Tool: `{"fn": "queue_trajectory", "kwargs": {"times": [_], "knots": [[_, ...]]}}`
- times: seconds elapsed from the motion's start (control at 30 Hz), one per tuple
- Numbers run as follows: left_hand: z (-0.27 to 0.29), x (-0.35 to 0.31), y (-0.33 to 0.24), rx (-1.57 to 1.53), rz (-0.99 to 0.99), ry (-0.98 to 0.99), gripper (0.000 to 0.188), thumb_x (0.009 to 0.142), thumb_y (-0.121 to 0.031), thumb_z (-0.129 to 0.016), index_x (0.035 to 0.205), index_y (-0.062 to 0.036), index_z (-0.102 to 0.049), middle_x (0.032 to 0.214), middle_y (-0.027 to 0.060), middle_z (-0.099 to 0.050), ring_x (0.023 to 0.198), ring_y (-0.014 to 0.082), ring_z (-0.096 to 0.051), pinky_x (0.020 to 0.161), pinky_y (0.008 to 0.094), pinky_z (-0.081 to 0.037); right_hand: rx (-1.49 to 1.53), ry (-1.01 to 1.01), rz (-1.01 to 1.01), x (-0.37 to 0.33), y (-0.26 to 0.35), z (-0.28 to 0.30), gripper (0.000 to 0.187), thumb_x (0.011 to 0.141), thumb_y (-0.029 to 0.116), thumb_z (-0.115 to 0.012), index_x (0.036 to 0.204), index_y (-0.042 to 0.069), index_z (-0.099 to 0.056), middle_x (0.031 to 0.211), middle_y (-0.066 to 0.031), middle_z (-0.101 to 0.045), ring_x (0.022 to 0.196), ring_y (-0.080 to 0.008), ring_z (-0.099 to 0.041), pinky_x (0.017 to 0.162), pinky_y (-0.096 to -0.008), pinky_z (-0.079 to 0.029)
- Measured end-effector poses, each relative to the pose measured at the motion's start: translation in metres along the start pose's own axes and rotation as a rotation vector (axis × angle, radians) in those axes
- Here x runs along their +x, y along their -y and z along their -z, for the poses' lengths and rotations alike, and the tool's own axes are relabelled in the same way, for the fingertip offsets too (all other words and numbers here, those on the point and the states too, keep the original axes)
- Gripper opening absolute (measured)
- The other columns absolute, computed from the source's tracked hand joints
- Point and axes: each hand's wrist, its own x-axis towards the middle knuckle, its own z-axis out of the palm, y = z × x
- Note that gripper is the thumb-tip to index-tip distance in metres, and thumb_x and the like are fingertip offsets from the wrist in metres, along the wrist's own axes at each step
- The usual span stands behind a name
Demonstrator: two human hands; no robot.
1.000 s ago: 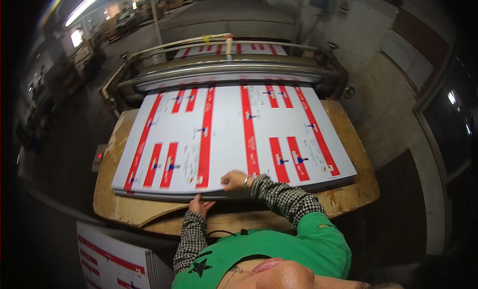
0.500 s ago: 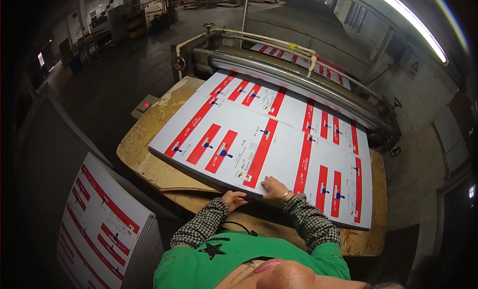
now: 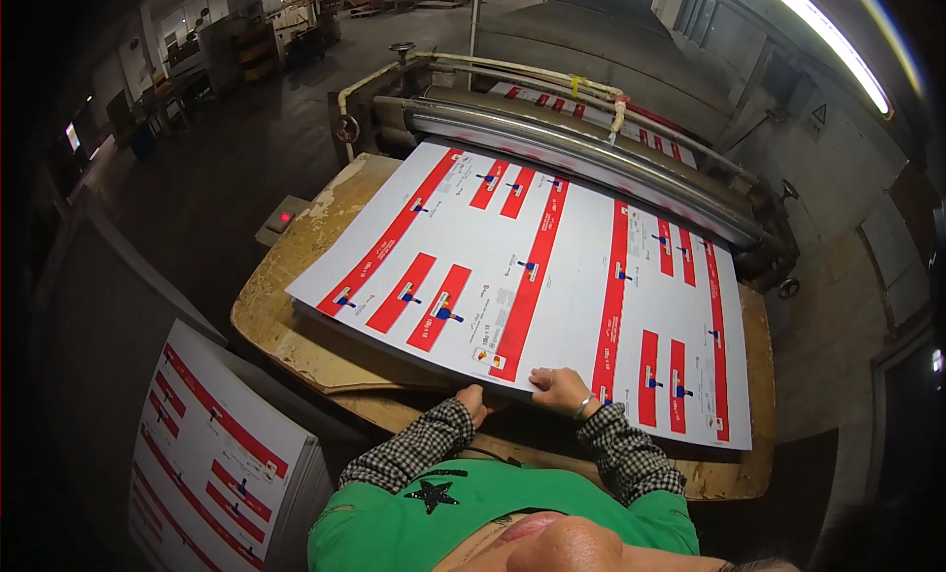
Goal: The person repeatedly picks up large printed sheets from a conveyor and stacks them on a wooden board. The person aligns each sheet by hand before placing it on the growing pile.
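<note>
Stretching forward from the right hand (image 3: 564, 391) — printed sheet (image 3: 572, 301) (near edge touching).

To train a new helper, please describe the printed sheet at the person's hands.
Find the long metal roller, then the wooden table before it. The sheet lies there, white with red stripes. Unlike the similar stack at lower left, its near edge meets the right hand.

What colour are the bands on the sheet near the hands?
Red bands, best seen in the head view.
</note>
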Motion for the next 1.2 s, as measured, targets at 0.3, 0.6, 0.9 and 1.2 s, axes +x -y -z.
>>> {"fn": "queue_trajectory", "kwargs": {"times": [0.3,0.6,0.9,1.2], "knots": [[-0.023,-0.002,-0.016,-0.016,-0.039,-0.151,0.038,0.080,-0.001,-0.033,0.114,0.0101,-0.044,0.111,0.0245,-0.053,0.101,0.0352,-0.056,0.084,0.0515,-0.049,0.045,0.041,-0.029,0.010,-0.009,0.005,0.035,0.069,0.023,-0.061,0.099,0.004,-0.064,0.109,-0.0134,-0.061,0.092,-0.0278,-0.061,0.081,-0.0314,-0.049],[-0.015,-0.002,-0.010,0.066,-0.038,-0.107,0.050,0.090,-0.023,-0.050,0.122,0.0094,-0.030,0.114,0.0253,-0.046,0.097,0.0406,-0.055,0.080,0.0470,-0.052,0.071,0.073,-0.106,0.057,-0.048,0.009,0.033,0.070,0.022,-0.063,0.098,0.004,-0.063,0.104,-0.0150,-0.062,0.090,-0.0273,-0.062,0.081,-0.0325,-0.048],[0.004,-0.005,-0.004,0.086,-0.135,0.082,0.037,0.085,-0.014,-0.055,0.113,0.0083,-0.044,0.102,0.0186,-0.057,0.090,0.0302,-0.061,0.074,0.0415,-0.055,-0.445,-0.107,0.084,0.018,-0.006,-0.050,0.072,0.060,0.033,-0.074,0.120,0.004,-0.048,0.123,-0.0226,-0.042,0.120,-0.0378,-0.035,0.095,-0.0499,-0.036],[0.022,0.025,0.010,0.042,-0.101,-0.042,0.033,0.084,-0.015,-0.056,0.106,0.0086,-0.053,0.103,0.0166,-0.059,0.090,0.0270,-0.061,0.075,0.0360,-0.053,0.079,-0.101,0.108,0.033,-0.002,0.055,0.016,0.069,0.020,-0.055,0.074,0.006,-0.058,0.062,-0.0146,-0.056,0.061,-0.0355,-0.056,0.061,-0.0402,-0.047]]}}
